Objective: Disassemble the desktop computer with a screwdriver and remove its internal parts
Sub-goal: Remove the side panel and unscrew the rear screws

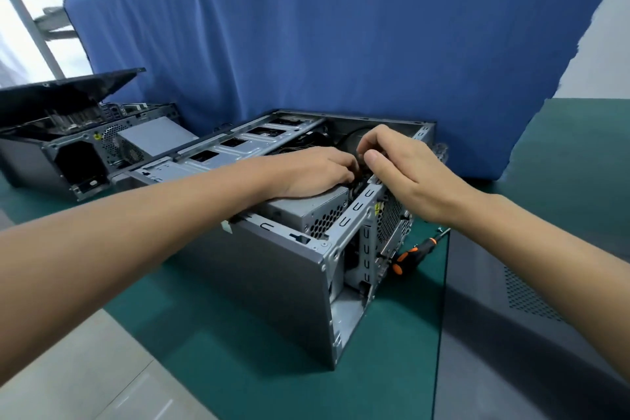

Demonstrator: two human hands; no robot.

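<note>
As left hand, right hand pinch (cables)

A grey metal desktop computer case lies on its side in the middle of the tabletop, open side up, rear end turned toward the near edge. A grey perforated metal power supply box sits in the case's near corner. A silver slotted drive cage spans its left side. A black-and-orange-handled screwdriver lies flat on the tabletop just right of the case, tip pointing toward the far right.
</note>
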